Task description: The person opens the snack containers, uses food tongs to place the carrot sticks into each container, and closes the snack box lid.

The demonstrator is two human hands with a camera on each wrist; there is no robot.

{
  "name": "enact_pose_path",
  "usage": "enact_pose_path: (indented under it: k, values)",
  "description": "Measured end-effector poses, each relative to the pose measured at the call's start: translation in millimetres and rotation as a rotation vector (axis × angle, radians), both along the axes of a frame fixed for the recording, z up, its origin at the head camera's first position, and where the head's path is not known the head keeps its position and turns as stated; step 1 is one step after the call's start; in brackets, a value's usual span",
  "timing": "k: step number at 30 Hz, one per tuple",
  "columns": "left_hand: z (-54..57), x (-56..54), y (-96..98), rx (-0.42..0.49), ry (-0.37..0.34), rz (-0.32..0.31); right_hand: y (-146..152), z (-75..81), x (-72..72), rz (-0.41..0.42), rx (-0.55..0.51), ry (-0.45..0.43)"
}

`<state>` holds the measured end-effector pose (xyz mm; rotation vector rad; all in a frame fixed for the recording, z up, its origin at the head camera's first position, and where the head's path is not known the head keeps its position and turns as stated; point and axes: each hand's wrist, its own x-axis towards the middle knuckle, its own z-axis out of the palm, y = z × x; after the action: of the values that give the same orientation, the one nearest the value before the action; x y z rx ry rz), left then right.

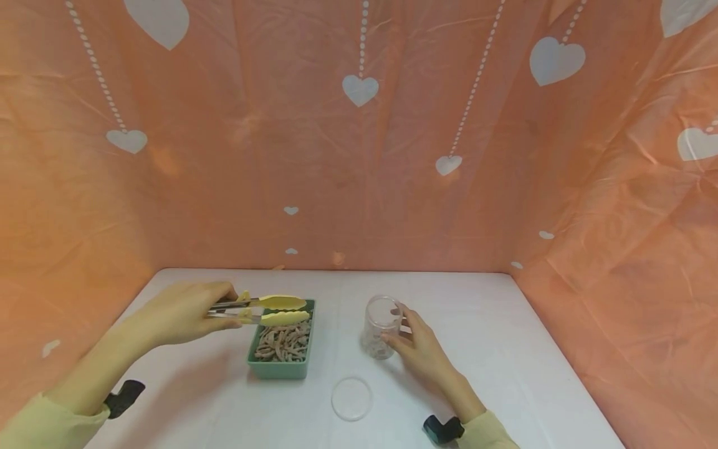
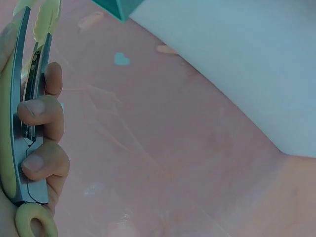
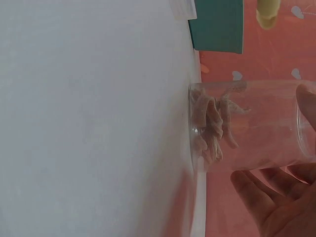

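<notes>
My left hand [image 1: 179, 313] grips a pair of tongs [image 1: 285, 318] with yellow scalloped tips and metal arms. The tips hang apart above a green rectangular container [image 1: 278, 370], and I see nothing between them. Inside that container lie many brownish dried strips [image 1: 283, 346]. In the left wrist view, curled fingers [image 2: 45, 160] wrap the metal arms [image 2: 17, 123]. To the right stands a clear jar [image 1: 373, 333], upright on the table, with my right hand [image 1: 425, 350] holding its right side between thumb and fingers. Several similar strips [image 3: 211, 118] lie at the jar's bottom.
A thin, clear round piece [image 1: 351, 420], perhaps a lid, lies flat on the white table [image 1: 477, 380] in front of the jar. Orange sheeting [image 1: 314, 156] printed with hearts walls in the back and both sides.
</notes>
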<state>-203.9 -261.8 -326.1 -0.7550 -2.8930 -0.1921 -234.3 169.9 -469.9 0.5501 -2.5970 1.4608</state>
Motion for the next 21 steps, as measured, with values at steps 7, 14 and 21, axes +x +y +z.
enact_pose_path:
  k: [7, 14, 21]
  values:
    - [-2.4, 5.0, -14.6, -0.033, -0.026, 0.02, 0.2, 0.8, 0.8, -0.003, -0.003, 0.002]
    - [-0.9, 5.6, -22.7, -0.065, -0.115, 0.027, -0.1, 1.1, 0.5, -0.002, 0.004, 0.001]
    - [4.2, 1.9, -22.9, -0.086, -0.151, 0.006, -0.7, 1.2, 1.4, -0.008, 0.004, -0.007]
